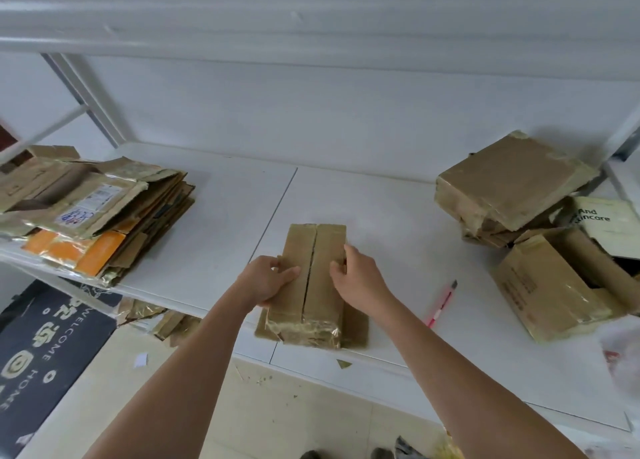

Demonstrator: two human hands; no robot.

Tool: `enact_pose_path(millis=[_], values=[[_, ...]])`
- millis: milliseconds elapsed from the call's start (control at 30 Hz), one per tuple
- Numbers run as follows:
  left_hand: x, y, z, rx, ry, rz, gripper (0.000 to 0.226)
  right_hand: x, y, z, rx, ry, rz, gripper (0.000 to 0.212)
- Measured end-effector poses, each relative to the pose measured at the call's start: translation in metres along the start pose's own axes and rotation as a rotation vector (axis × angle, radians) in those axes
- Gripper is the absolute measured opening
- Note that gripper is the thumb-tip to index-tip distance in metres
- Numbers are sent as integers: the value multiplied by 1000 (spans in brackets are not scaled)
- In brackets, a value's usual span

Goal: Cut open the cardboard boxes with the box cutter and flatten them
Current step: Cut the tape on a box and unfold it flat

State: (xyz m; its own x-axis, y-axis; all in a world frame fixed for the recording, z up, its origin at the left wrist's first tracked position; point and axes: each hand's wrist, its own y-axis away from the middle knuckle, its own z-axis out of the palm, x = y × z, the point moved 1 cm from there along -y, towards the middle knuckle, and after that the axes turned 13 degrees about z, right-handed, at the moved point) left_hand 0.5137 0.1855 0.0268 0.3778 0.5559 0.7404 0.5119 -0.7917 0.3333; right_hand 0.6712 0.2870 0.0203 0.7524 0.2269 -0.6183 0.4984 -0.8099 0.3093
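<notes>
Small taped cardboard box (313,278) sits near the front edge of the white surface (381,216), top seam already slit. Left hand (268,280) grips its left side, fingers curled over the edge; right hand (356,278) grips the right side likewise. Step looks like prying the flaps apart. Next probably needs spreading them and pressing the box flat. Box cutter (443,302) lies just right, untouched. Flattened stack (97,212) left, uncut boxes (540,233) right. Underside and far end hidden.
</notes>
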Motion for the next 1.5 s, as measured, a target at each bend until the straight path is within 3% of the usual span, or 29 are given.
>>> enact_pose_path(millis=[133, 400, 467, 567, 767, 900, 1067, 1167, 1267, 1367, 1433, 1500], values=[[-3, -5, -1, 68, -80, 52, 38, -19, -7, 10, 72, 106, 77, 57], [-11, -14, -7, 63, -14, 63, 32, -32, -11, 26, 225, 250, 20, 99], [-13, -16, -8, 59, 10, 67, 29, -35, -12, 27, 233, 226, 25, 89], [-15, -18, -7, 64, 25, 70, 27, -36, -17, 23, 179, 182, 87, 54], [-12, -20, -4, 72, -102, 89, 32, -23, -22, 5, 2, -85, 173, 38], [-11, -19, -3, 56, -108, 89, 31, -13, -22, -6, -84, -293, 202, 38], [-13, -21, -6, 59, -183, 90, 36, 3, -28, -15, -237, -566, 227, 7], [-14, -22, -8, 63, -161, 82, 37, 26, -26, -15, -278, -745, 314, 11], [-8, -19, -2, 90, -273, 104, 39, 45, -21, -5, -279, -808, 347, 47], [-2, -13, 6, 152, -275, 147, 45, 53, -20, -4, -19, -431, 154, 78], [2, -11, 9, 176, -329, 160, 41, 50, -19, -6, 75, -235, -124, 62], [8, -9, 10, 179, -436, 165, 36, 48, -19, -3, 28, -176, -250, 43]])
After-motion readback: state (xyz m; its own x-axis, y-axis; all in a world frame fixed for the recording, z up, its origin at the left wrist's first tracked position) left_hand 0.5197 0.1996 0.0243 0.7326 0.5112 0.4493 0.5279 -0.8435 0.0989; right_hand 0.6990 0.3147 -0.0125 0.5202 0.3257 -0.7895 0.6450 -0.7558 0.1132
